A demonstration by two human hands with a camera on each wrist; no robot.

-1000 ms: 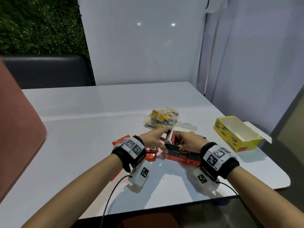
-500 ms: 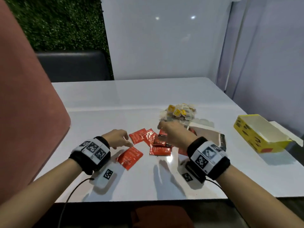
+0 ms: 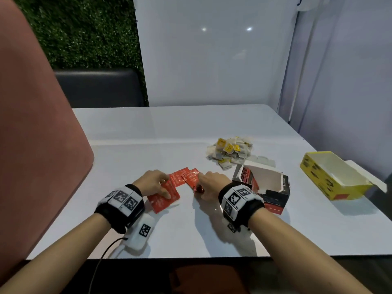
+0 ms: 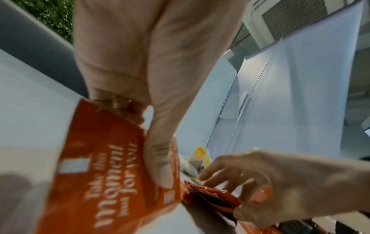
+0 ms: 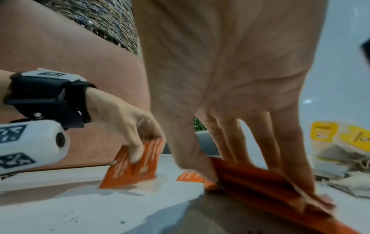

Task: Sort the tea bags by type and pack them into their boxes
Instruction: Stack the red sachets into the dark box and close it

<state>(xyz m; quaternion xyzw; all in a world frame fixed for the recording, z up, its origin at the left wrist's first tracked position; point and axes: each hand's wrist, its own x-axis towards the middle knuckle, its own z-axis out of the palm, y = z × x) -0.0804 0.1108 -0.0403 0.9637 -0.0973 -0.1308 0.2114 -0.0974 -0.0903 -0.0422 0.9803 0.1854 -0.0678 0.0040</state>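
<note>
Red tea sachets point(image 3: 184, 178) lie in front of me on the white table point(image 3: 148, 132). My left hand point(image 3: 164, 187) pinches two red sachets point(image 3: 163, 201) with thumb on top, their near edge on the table; the right wrist view shows the same sachets point(image 5: 130, 167) tilted up. My right hand point(image 3: 201, 184) grips a small stack of red sachets point(image 5: 258, 186) against the table. The open red-and-black box point(image 3: 267, 187) stands just right of my right wrist. A pile of yellow-tagged tea bags point(image 3: 231, 151) lies behind it. The open yellow box point(image 3: 333, 177) sits at the far right.
A pink chair back point(image 3: 31, 134) rises at the left, close to the table edge. A white panel point(image 3: 212, 60) stands behind the table, and a wall runs along the right. A cable point(image 3: 101, 257) hangs from my left wrist over the near edge.
Both hands left the red-and-black box and moved left to the loose red sachets. The left hand now pinches two; the right has gathered a stack. The box stands open at my right wrist.
</note>
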